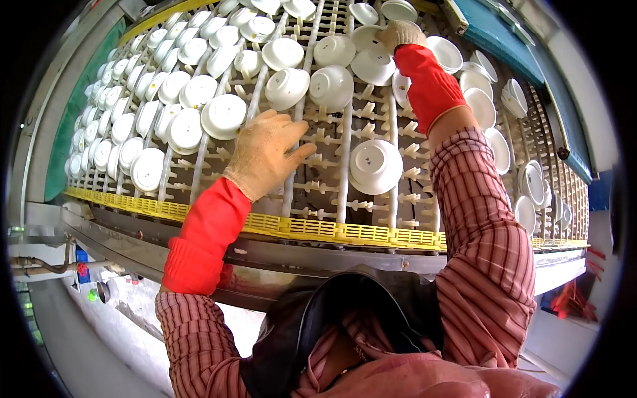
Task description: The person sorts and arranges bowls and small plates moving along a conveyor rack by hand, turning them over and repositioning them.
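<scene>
Head view: left hand in a tan glove, palm down, low over the peg rack, partly open, thumb set apart from loosely bent fingers, nothing seen in its hold; contact with the pegs is unclear. Closest dishes: footed bowl, base showing, just beyond the fingertips, and wide-rimmed dish, just past the hand on its left side. Lone bowl sits base up, apart from the hand, to its right.

Right hand, same glove type, reaches to the far part of the rack, fingers curled down at the upper bowl; how far open and whether it grips a rim, cannot tell, fingertips hidden. Large bowl lies just below that hand, white bowl just beside it on the right.

Rest: red sleeve covers over both striped sleeves. White dishes in dense tilted rows left of the left hand, some with yellowish specks; looser side bowls right of the right forearm. Yellow slotted strip along the near edge, dark apron below, teal panel at upper right
</scene>
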`<state>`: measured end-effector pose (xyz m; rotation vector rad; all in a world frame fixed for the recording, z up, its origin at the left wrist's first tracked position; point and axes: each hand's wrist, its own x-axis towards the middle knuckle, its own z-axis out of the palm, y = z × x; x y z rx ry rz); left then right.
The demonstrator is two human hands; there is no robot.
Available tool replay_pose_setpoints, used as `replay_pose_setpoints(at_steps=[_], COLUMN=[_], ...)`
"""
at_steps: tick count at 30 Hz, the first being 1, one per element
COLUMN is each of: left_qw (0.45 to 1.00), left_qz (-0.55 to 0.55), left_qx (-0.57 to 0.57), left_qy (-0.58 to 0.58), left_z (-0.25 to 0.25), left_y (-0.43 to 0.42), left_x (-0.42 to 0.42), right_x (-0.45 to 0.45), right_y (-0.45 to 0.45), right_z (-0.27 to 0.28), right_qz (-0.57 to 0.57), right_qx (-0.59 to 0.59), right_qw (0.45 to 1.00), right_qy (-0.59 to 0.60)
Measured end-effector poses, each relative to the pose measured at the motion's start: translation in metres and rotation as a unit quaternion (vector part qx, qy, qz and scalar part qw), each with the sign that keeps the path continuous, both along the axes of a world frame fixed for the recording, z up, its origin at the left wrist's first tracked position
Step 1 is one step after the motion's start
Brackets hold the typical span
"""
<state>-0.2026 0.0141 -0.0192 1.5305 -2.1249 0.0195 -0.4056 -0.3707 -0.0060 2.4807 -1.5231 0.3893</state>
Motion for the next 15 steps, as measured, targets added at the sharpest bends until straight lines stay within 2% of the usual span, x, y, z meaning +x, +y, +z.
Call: replay_pose_setpoints(at_steps=[4, 6, 7, 10, 11, 12, 14, 15], left_qw=[1.000, 1.000, 1.000, 1.000, 1.000, 1.000, 0.999, 0.999], left_qz=[0.002, 0.007, 0.010, 0.010, 0.004, -0.002, -0.012, -0.012], left_qx=[-0.003, -0.011, -0.015, -0.016, -0.018, -0.020, -0.011, -0.008], left_qy=[-0.005, -0.005, -0.004, -0.011, -0.015, -0.021, -0.040, -0.050], left_z=[-0.003, -0.006, -0.006, -0.005, -0.006, -0.006, -0.002, 0.001], left_y=[-0.001, 0.001, 0.001, -0.003, -0.004, -0.005, -0.004, -0.004], left_x=[-0.003, -0.004, -0.006, -0.014, -0.016, -0.019, -0.024, -0.024], right_x=[-0.016, -0.033, -0.041, -0.038, -0.047, -0.035, -0.020, -0.021], right_y=[-0.013, -0.006, 0.001, 0.067, 0.045, 0.078, 0.067, 0.071], right_z=[-0.006, 0.009, 0.014, 0.064, 0.041, 0.046, 0.014, 0.017], right_qz=[-0.001, 0.028, 0.078, 0.101, 0.167, 0.126, 0.167, 0.175], right_qx=[-0.034, -0.074, -0.154, -0.134, -0.231, -0.183, -0.160, -0.135], right_qw=[0.999, 0.997, 0.984, 0.986, 0.958, 0.969, 0.958, 0.965], right_qy=[0.006, -0.012, -0.043, 0.009, 0.029, 0.105, 0.171, 0.141])
